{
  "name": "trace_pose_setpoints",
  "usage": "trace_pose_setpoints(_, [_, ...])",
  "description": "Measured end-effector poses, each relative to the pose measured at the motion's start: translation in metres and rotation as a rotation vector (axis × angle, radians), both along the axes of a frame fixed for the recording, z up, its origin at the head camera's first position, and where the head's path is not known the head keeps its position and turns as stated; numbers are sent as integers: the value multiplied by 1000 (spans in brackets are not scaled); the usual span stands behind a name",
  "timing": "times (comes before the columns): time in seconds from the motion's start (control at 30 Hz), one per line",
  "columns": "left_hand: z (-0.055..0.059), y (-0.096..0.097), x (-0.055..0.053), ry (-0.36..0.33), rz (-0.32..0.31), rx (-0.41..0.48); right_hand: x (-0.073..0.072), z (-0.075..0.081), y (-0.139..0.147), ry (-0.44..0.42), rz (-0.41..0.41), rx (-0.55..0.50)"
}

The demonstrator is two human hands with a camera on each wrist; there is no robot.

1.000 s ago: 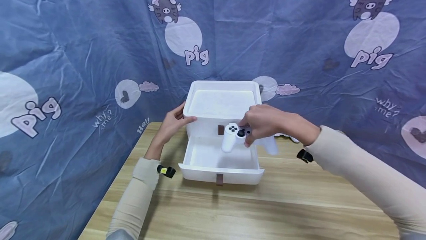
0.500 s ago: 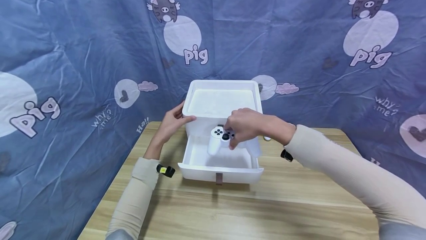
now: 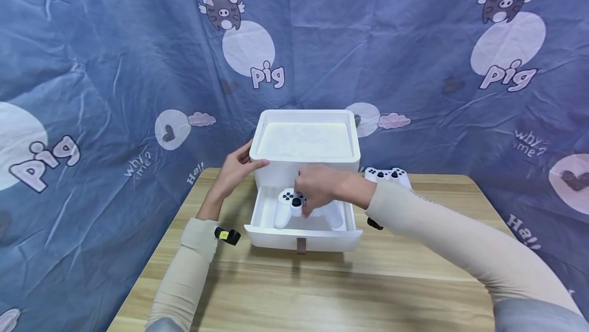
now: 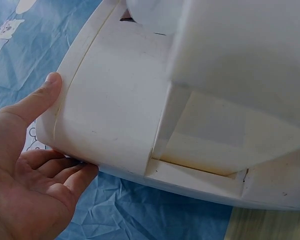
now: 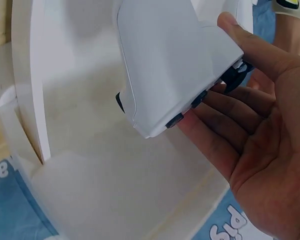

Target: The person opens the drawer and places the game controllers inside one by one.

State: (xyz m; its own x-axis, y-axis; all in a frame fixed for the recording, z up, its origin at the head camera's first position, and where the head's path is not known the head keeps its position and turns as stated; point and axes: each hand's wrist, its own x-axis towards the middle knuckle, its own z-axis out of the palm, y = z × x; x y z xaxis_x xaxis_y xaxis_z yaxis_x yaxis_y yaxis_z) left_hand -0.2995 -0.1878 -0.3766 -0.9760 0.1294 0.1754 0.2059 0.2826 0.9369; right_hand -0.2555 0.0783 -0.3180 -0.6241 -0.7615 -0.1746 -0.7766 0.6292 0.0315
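Observation:
A white two-drawer storage box [image 3: 303, 140] stands on the table, its lower drawer [image 3: 326, 243] pulled out toward me. My left hand [image 3: 233, 172] grips the box's left front corner, thumb on the front face and fingers round the side. In the left wrist view the thumb lies along the casing [image 4: 105, 100] with the fingers beneath. My right hand [image 3: 318, 184] holds a white game controller [image 3: 284, 209] by its middle, low within the drawer's opening. The right wrist view shows the controller [image 5: 160, 60] between thumb and fingers, over the drawer floor.
Behind my right forearm, a second white game controller [image 3: 398, 176] lies on the wooden table [image 3: 294, 291], right of the box. A blue pig-print curtain [image 3: 313, 56] hangs behind and along the left. The upper drawer is closed.
My right hand has carried the controller left and down into the drawer's opening. The second controller has come into sight behind the forearm. My left hand keeps its grip on the corner.

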Motion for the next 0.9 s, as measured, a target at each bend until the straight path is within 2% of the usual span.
trace_pose_setpoints(0.4, [-1, 5, -1, 3, -6, -6, -3, -27, -1, -26, -65, 32])
trace_pose_setpoints(0.63, [-4, 2, 1, -1, -3, -10, -5, -46, -4, -27, -58, 54])
trace_pose_setpoints(0.9, [-4, 1, 2, 1, -6, 6, -5, -53, -6, -10, -55, 39])
